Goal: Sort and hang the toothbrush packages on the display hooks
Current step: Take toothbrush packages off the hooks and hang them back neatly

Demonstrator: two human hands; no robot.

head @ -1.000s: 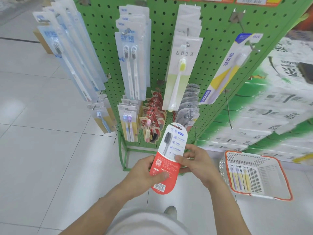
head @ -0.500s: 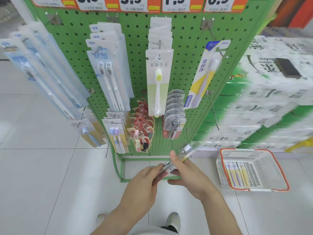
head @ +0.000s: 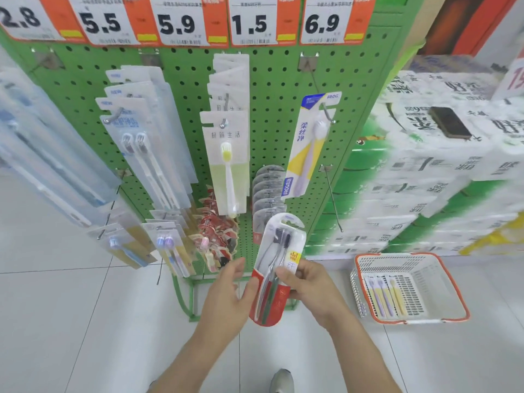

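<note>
Both hands' grip is on the red toothbrush pack (head: 276, 268), right hand (head: 310, 287) pinching, left hand (head: 226, 296) cradling beside it.

Bright, even, diffuse light; only faint shadows. Soft sheen on the floor (head: 56, 307). Sharpest around the fingers (head: 286, 276); smeared and blurred far left and right of them. Wide-angle bending toward the edges.

You are holding a glossy clear-plastic toothbrush package (head: 276, 268). You are facing a matt green perforated pegboard (head: 272, 89). Its thin metal hooks (head: 334, 204) are gleaming.
</note>
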